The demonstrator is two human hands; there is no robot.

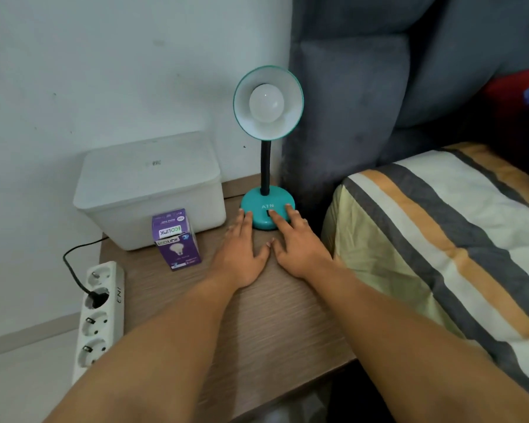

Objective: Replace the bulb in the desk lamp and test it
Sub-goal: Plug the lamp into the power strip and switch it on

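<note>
We record one teal desk lamp standing at the rear right corner of the wooden bedside table, its base just short of the table's back and right edges. One white bulb sits in the shade, unlit, facing us.

Our left hand lies flat in front of the lamp, fingers straight and slightly spread, tips touching the base's left side. Our right hand lies beside it, fingers apart, the index tip on the black switch at the base's front. Neither hand grips anything.

Left of the lamp stand one purple bulb box, upright, and behind it one white lidded bin against the wall. Bare tabletop runs from the lamp forward to the near edge.

Right of the lamp, the striped bedding closely borders the table's edge. Far left of the lamp, past the table's left edge, hangs one power strip with one black plug inserted.
</note>
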